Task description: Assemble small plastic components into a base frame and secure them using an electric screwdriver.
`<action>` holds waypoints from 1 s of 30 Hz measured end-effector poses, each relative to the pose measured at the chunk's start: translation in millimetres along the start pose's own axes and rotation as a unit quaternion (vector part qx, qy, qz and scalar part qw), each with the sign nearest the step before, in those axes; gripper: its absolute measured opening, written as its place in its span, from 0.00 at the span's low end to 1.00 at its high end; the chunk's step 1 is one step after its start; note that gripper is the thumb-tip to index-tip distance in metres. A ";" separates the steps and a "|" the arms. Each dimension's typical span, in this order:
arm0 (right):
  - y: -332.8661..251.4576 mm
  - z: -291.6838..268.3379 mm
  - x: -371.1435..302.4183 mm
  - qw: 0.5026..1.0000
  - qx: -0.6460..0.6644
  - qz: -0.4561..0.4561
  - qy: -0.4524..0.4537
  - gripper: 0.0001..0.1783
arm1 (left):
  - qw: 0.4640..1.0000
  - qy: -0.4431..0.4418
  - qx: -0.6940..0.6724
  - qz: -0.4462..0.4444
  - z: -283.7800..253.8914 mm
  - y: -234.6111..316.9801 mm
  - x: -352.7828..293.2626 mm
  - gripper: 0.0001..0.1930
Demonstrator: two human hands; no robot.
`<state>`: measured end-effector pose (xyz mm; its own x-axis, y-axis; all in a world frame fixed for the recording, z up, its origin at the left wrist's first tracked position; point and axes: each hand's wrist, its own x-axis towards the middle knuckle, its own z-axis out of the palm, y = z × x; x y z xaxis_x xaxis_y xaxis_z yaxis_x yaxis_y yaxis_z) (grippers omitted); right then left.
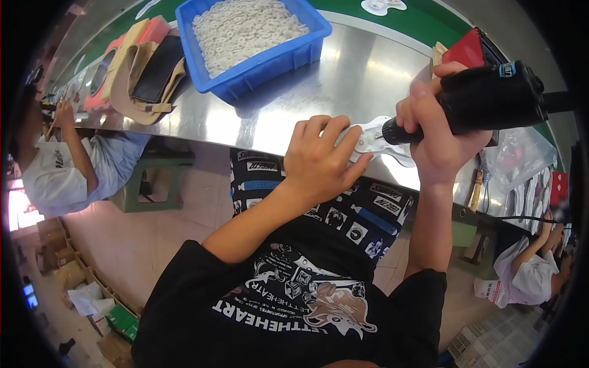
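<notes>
A white, lobed plastic part (372, 138) lies near the front edge of the metal table (368, 64). Bent over its left end, the fingers of my left hand (320, 153) hold it down, covering that end. My right hand (443, 132) is closed around a black electric screwdriver (488, 98), tilted with its nose toward the left. That nose comes down onto the right half of the white part; its bit and any screw under it cannot be seen.
A blue bin (270, 72) full of small white ring-like pieces stands behind my left hand. Left of it lie a tan cap (130, 92) and a dark phone (158, 70). A clear plastic bag (521, 156) lies at right. Co-workers sit on both sides. Another white part (383, 6) rests on the green belt.
</notes>
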<state>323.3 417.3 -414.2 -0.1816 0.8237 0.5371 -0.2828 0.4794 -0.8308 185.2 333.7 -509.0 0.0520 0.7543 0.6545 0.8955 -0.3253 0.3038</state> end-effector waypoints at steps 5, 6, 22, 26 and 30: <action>5.3 2.0 0.8 0.999 0.042 -0.003 0.011 0.16 | 1.000 -0.005 -0.007 -0.023 -2.6 4.2 1.9 0.20; 6.5 2.7 1.7 0.997 0.076 -0.005 0.015 0.15 | 1.000 -0.006 -0.009 -0.023 -3.0 4.1 1.3 0.20; 11.8 2.5 3.9 0.997 0.078 0.009 0.013 0.16 | 1.000 0.003 -0.012 -0.012 1.4 2.6 -1.4 0.20; 17.8 0.0 4.2 0.995 0.097 0.014 0.010 0.16 | 1.000 0.008 -0.008 -0.010 2.1 2.0 0.0 0.20; 11.7 1.4 6.3 0.992 0.119 0.028 0.024 0.17 | 1.000 0.009 -0.012 -0.017 3.8 -1.4 -0.8 0.20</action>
<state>317.5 427.7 -420.3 -0.1597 0.8635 0.4784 -0.4890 0.3517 -0.7982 185.6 335.7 -512.6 0.0131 0.7546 0.6561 0.8857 -0.3133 0.3426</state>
